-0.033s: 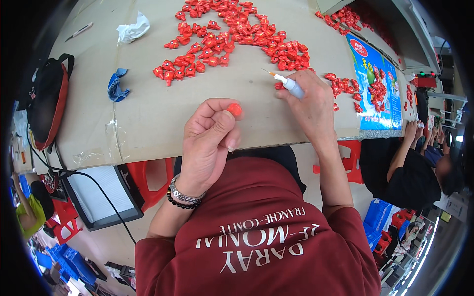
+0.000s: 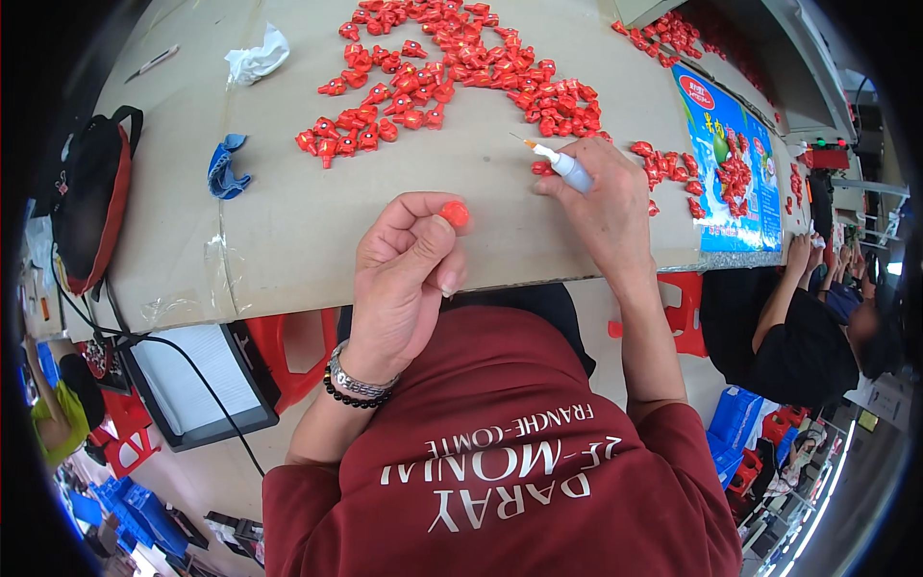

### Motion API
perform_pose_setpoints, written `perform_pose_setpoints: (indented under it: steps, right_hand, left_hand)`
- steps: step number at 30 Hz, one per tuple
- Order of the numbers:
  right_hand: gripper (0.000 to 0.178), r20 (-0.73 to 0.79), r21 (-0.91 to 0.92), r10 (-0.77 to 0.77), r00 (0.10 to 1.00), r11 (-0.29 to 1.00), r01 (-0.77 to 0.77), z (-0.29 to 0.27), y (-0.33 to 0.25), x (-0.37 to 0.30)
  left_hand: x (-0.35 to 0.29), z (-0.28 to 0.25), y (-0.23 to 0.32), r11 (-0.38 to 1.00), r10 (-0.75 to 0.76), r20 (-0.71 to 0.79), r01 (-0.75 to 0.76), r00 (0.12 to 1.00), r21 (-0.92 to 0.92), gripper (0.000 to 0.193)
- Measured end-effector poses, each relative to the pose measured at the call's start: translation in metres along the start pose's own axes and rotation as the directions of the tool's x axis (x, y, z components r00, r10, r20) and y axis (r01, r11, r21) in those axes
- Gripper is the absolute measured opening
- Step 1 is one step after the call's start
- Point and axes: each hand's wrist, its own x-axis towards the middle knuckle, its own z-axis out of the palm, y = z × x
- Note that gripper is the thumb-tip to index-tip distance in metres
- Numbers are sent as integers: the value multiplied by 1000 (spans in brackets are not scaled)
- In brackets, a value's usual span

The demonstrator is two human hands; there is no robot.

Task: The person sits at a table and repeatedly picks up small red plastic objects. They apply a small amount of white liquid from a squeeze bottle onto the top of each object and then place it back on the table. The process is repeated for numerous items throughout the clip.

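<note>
A small red plastic piece [image 2: 455, 213] is pinched between the thumb and forefinger of the left hand [image 2: 409, 274], near the centre of the frame, with the remaining fingers curled loosely below it. A needle-tipped squeeze bottle [image 2: 574, 173] is gripped in the right hand [image 2: 611, 197], right of centre and slightly higher in the frame; its translucent body is partly covered by the fingers.

The bottle's long axis is slanted from the right hand toward the upper left, and the fine needle [image 2: 520, 139] at its orange hub is aimed at the space below the main heap of red pieces [image 2: 471, 58], not at the pinched piece. From the needle's tip, the pinched piece is found toward the lower left, with a bare stretch of cardboard-coloured tabletop [image 2: 519, 231] seen between them; the two are well apart. A rounded face of the piece is turned to the camera, so its long axis cannot be told. Whether the bottle is being squeezed cannot be told either.

Of the two hands, the right is placed nearer to the heap at the upper centre, and a loose red piece [image 2: 542, 167] is seen just beside the bottle's white nozzle. More red pieces are scattered to the right, some on a blue printed sheet [image 2: 764, 226] at the right of the frame.
</note>
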Motion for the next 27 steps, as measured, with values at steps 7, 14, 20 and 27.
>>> perform_pose_setpoints:
  steps: [7, 14, 20, 27]
  right_hand:
    - [14, -21, 95, 222, 975, 971, -219, -20, -1, 1]
    - [24, -35, 158, 40, 999, 987, -34, -8, -5, -1]
    - [28, -24, 121, 36, 999, 992, -33, 4, -4, -4]
    - [18, -118, 48, -117, 986, 991, 123, 12, 5, -3]
  left_hand:
    - [0, 0, 1, 1000, -4, 16, 4, 1000, 2, 19]
    - [-2, 0, 2, 1000, -3, 16, 3, 1000, 12, 20]
    - [-2, 2, 0, 1000, -16, 19, 16, 1000, -2, 19]
    - [-1, 3, -2, 999, -33, 17, 33, 999, 1, 18]
